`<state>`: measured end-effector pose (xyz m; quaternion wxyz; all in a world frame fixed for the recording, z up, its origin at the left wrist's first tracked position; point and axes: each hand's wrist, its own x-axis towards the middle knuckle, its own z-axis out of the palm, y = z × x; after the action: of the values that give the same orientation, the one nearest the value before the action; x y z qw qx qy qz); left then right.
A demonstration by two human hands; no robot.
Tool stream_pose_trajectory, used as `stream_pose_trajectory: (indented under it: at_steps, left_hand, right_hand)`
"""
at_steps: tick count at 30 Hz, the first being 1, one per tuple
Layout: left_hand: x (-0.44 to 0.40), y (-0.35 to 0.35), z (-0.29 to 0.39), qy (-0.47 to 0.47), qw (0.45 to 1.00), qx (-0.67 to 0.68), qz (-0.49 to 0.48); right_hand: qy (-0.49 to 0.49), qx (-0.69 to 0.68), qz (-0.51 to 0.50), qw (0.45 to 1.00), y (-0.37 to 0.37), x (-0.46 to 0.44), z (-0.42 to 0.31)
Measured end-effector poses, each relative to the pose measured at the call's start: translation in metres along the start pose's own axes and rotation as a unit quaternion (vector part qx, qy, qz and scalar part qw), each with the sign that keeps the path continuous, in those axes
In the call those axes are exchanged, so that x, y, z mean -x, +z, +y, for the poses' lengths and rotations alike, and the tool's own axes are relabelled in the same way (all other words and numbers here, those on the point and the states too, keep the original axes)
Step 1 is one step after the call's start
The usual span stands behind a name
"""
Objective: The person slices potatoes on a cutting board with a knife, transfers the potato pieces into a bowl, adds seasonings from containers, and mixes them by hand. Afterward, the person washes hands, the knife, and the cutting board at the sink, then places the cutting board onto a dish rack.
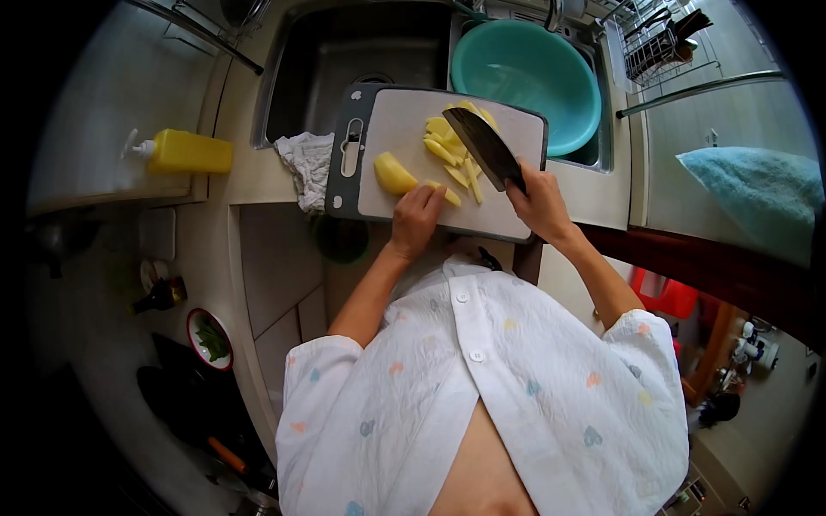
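Observation:
A white cutting board with a dark grey rim lies across the front of the sink. My right hand grips a kitchen knife, its wide dark blade raised over the board and pointing up and left. Beneath and beside the blade are several cut yellow potato strips. With bent fingers, my left hand presses on a potato piece near the board's front edge. Just left of those fingers rests a larger peeled potato chunk.
Behind the board are a steel sink and a turquoise basin. A white cloth lies left of the board, near a yellow pump bottle. Further left stand a bowl of greens and a dark pan. A blue towel hangs right.

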<state>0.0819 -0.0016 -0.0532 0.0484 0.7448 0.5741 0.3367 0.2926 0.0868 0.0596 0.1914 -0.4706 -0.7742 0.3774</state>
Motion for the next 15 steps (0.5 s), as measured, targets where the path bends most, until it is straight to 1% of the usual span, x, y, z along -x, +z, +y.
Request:
stream_pose_trajectory:
  at_steps: [2,4,5,8,10,13,15]
  left_hand:
    - [-0.002,-0.002,0.000,0.010,1.000,0.000,0.004]
    - [-0.005,-0.001,0.000,0.020,1.000,0.001,0.007]
    - [-0.009,0.002,0.001,0.017,1.000,-0.002,0.016]
    - [-0.004,0.009,0.003,0.009,0.999,0.005,0.032]
    - [0.000,0.007,0.002,0.002,0.999,0.008,0.039]
    - [0.002,0.002,0.005,-0.007,0.998,0.032,0.050]
    - [-0.004,0.001,0.008,0.011,0.997,0.030,0.069]
  right_hand:
    - [-0.006,-0.006,0.006,1.000,0.003,0.001,0.006]
    - [-0.061,0.061,0.022,0.996,0.007,0.004,0.010]
    - [-0.059,0.060,0.023,0.996,0.009,0.006,0.010]
    - [-0.097,0.110,-0.045,0.988,0.018,0.012,0.010]
    - [-0.103,0.138,-0.080,0.982,0.022,0.014,0.005]
    - [-0.088,0.152,-0.095,0.980,0.030,0.018,0.005]
    - [-0.084,0.162,-0.100,0.978,0.033,0.019,0.008]
